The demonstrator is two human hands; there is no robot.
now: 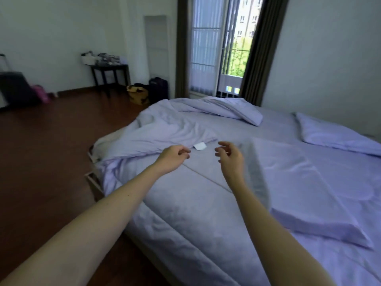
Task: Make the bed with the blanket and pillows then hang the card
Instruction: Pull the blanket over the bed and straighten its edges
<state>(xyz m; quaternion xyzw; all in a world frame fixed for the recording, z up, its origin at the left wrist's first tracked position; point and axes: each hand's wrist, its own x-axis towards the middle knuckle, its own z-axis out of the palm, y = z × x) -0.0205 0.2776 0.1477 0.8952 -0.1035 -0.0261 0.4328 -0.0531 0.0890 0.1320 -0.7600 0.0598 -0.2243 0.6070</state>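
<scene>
Lilac crumpled cloth blanket [177, 129] lies bunched at the far end of the lilac bed [185, 213], not spread yet. Left hand [172, 157] and right hand [229, 156] hang near its edge, fingers loosely curled and holding nothing, likely ready to grab it.

Single wide-angle head view, looking forward and down along the bed [206, 213].

The camera sits close above the bed's near left side. Both forearms enter from the bottom edge, and the left hand [172, 156] and right hand [228, 155] reach mid-picture. It faces the window [224, 48] at the far end, with the floor [51, 151] to the left and a wall [329, 58] to the right.
</scene>
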